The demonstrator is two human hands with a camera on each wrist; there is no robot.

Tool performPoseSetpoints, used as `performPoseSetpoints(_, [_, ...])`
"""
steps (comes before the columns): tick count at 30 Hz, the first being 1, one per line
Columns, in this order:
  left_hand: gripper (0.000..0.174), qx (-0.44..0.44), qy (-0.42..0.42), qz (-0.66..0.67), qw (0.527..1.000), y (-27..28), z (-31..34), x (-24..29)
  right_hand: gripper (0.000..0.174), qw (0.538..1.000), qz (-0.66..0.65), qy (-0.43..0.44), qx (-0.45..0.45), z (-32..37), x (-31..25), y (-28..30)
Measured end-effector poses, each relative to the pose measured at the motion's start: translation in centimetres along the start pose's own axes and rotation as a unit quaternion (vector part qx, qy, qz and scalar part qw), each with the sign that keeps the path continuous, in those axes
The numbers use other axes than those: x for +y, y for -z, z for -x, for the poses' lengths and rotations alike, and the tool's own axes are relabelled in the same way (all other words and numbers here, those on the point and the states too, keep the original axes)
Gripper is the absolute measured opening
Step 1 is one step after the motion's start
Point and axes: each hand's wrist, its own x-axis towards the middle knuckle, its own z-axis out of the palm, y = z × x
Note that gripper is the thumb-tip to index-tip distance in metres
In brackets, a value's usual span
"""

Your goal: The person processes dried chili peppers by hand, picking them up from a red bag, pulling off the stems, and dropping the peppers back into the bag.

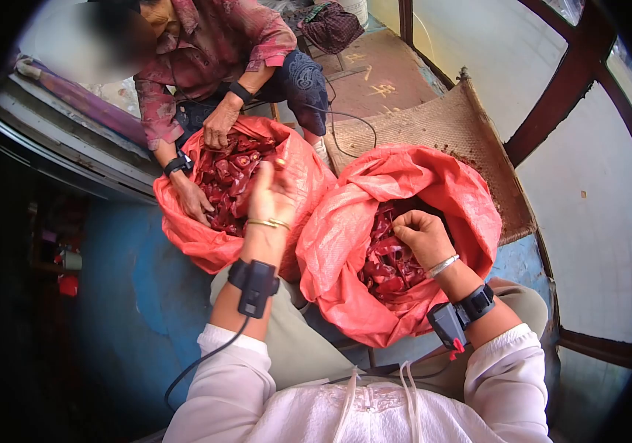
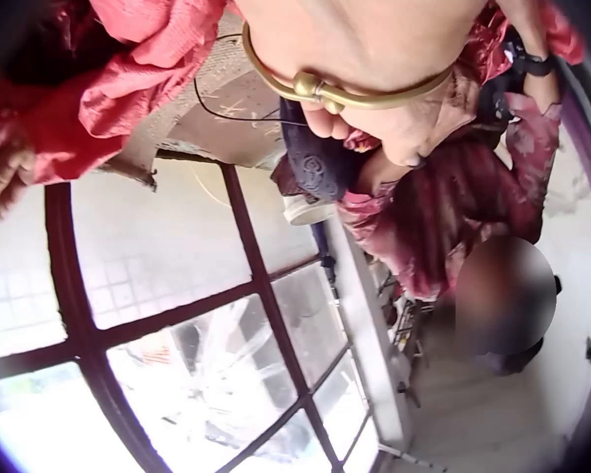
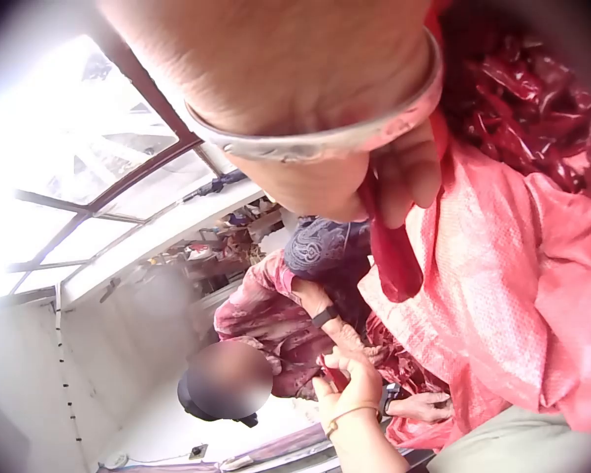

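Observation:
Dried red peppers (image 1: pixel 386 269) fill the right pink-red sack (image 1: pixel 338 292), and above them is my right hand (image 1: pixel 425 238). In the right wrist view the right hand (image 3: pixel 404 177) pinches a long dark red pepper (image 3: pixel 394 258), fingers curled. My left hand (image 1: pixel 270 198) is raised over the near right side of the left sack (image 1: pixel 190 244), palm up and blurred. A small red pepper piece (image 3: pixel 327 374) shows between the fingers of the left hand (image 3: pixel 353 386). The left wrist view shows only part of the left hand (image 2: pixel 374 59).
Across from me, another person in a patterned red shirt (image 1: pixel 212 37) has both hands at the left sack's peppers (image 1: pixel 231 173). A woven mat (image 1: pixel 434 133) lies behind the right sack. Framed window panels (image 1: pixel 589 192) stand at right; the floor (image 1: pixel 131 266) is blue.

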Motion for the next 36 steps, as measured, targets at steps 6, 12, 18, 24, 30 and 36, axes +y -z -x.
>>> performPoseSetpoints(6, [0.032, 0.096, -0.046, 0.044, 0.993, 0.1, 0.8, 2.1, 0.013, 0.992, -0.118, -0.029, 0.017, 0.0, 0.3, -0.3])
performPoseSetpoints(12, [0.030, -0.171, 0.225, -0.356, 0.891, -0.6, 6.4, -6.9, 0.029, 0.959, -0.278, -0.058, 0.017, 0.0, 0.0, -0.4])
performPoseSetpoints(18, [0.036, -0.261, 0.126, -0.436, 0.852, -1.7, 7.3, -9.4, 0.024, 0.957, -0.286, -0.055, 0.013, -0.1, 0.9, -0.5])
performPoseSetpoints(24, [0.017, -0.293, -0.080, -0.590, 0.749, -2.1, 7.2, -10.0, 0.010, 0.995, -0.097, 0.006, 0.017, -0.4, 1.8, 0.4])
performPoseSetpoints(30, [0.011, -0.298, -0.196, -0.644, 0.677, -2.1, 7.1, -10.2, 0.008, 0.936, 0.205, 0.257, 0.124, 1.4, -0.1, 0.3])
performPoseSetpoints(36, [0.009, -0.309, -0.241, -0.691, 0.607, -1.8, 7.4, -10.4, 0.011, 0.875, 0.334, 0.336, 0.103, 1.9, 0.1, 0.2])
